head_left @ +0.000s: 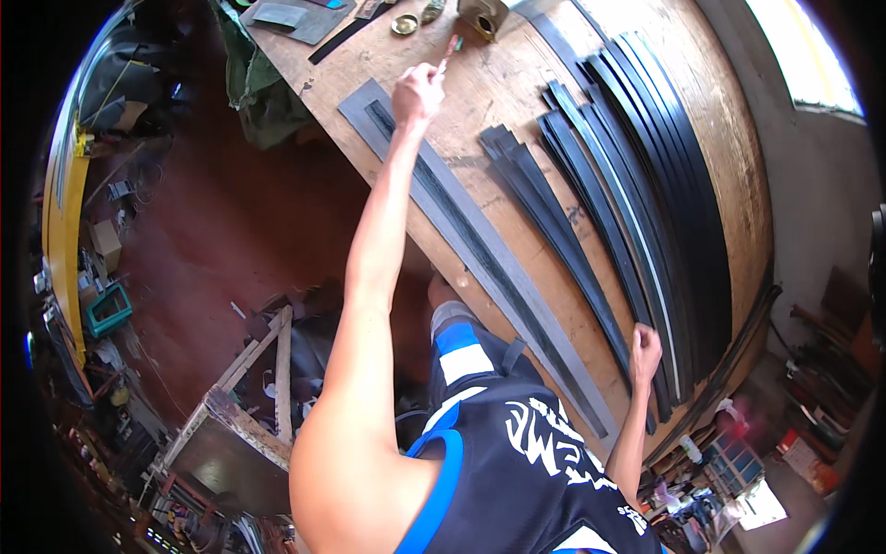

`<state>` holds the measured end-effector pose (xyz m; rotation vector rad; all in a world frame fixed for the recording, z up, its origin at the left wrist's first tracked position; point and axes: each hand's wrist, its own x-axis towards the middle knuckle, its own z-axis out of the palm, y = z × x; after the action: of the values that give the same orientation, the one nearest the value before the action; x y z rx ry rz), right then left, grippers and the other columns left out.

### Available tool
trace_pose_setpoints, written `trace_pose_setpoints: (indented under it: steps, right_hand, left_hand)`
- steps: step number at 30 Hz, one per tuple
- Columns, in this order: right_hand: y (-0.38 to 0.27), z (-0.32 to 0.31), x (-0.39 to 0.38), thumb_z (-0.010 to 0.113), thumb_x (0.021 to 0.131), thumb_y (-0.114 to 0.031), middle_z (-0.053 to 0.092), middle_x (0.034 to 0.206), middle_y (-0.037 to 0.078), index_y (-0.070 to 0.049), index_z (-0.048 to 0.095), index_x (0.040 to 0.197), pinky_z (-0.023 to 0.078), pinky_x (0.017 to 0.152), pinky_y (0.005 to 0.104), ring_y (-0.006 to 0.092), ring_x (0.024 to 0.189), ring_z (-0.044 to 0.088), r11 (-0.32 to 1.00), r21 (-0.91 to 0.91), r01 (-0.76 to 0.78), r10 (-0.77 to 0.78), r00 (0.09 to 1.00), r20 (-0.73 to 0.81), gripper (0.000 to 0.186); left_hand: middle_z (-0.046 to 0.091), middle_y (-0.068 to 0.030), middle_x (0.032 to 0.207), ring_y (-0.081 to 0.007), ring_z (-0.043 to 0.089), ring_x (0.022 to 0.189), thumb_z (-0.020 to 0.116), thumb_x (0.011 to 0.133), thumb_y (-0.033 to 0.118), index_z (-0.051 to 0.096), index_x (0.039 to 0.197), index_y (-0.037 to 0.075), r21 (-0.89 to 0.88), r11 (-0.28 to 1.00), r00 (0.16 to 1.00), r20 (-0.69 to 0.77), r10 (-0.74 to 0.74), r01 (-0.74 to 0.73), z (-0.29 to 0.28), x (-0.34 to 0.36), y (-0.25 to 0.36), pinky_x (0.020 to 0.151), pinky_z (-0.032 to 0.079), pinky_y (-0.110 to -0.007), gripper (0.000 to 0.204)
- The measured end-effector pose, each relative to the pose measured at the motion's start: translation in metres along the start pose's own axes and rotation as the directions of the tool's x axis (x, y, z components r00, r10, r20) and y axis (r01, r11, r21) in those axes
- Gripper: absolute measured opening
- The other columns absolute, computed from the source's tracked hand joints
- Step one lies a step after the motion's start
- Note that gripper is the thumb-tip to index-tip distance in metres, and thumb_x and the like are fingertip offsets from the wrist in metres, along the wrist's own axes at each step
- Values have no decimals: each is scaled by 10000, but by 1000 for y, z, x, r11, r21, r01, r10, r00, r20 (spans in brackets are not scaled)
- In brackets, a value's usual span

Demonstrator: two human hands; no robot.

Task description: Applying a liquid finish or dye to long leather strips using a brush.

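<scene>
My left hand (420, 95) reaches to the far side of the wooden workbench, its fingers closed round a small brush (449, 55) that looks like a toothbrush with a reddish handle. The brush head points toward an open metal can (483, 18). Under that wrist lies a long grey strip (489, 245), with a dark, glossy-looking band along its middle. My right hand (646, 354) is closed over the near ends of the black strips (591, 263); whether anything is inside its fingers cannot be made out.
More black strips (678, 203) are bundled along the bench's right part. A round brass-coloured lid (404, 24) sits near the can. The wooden bench (452, 120) ends at a slanting left edge above a reddish floor (221, 231). A wooden frame (231, 415) stands at lower left.
</scene>
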<state>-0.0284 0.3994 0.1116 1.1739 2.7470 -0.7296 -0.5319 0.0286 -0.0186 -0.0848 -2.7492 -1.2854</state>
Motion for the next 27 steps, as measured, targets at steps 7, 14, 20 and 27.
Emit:
trace_pose_setpoints:
  steps: [7, 14, 20, 27]
  right_hand:
    - [-272, 38, 170, 603, 909, -30, 643, 1130, 123, -24, 657, 1110, 488, 917, 332, 250, 1073, 618, 785, 18, 619, -619, 785, 3, 209]
    - [-450, 86, 252, 603, 917, -217, 496, 1424, 132, -155, 553, 1360, 372, 1100, 428, 328, 1307, 474, 596, -61, 801, -800, 598, 44, 450]
    - [-499, 128, 287, 598, 890, -212, 343, 1544, 103, -204, 458, 1440, 253, 1163, 494, 379, 1399, 339, 515, -264, 815, -817, 561, 137, 568]
    - [-503, 139, 290, 538, 895, -168, 297, 1572, 27, -233, 359, 1499, 156, 1159, 603, 367, 1430, 284, 544, -399, 738, -712, 658, 246, 633]
  left_hand:
    - [670, -151, 893, -336, 688, 758, 607, 886, 231, 688, 921, 105, 121, 991, 998, -42, 54, -48, 34, 48, 11, 640, 553, -456, 153]
    - [661, -169, 848, -334, 700, 724, 503, 918, 172, 650, 865, 76, 193, 958, 977, 9, 213, -211, 49, 83, 1, 584, 579, -430, 183]
    - [675, -192, 761, -306, 700, 698, 605, 889, 255, 702, 885, 110, 93, 959, 962, 79, 262, -268, 48, 98, -6, 552, 554, -434, 175]
    - [716, -171, 856, -199, 670, 624, 608, 841, 145, 734, 947, 71, -248, 959, 961, 269, -67, 137, 39, 101, -10, 511, 510, -327, 180]
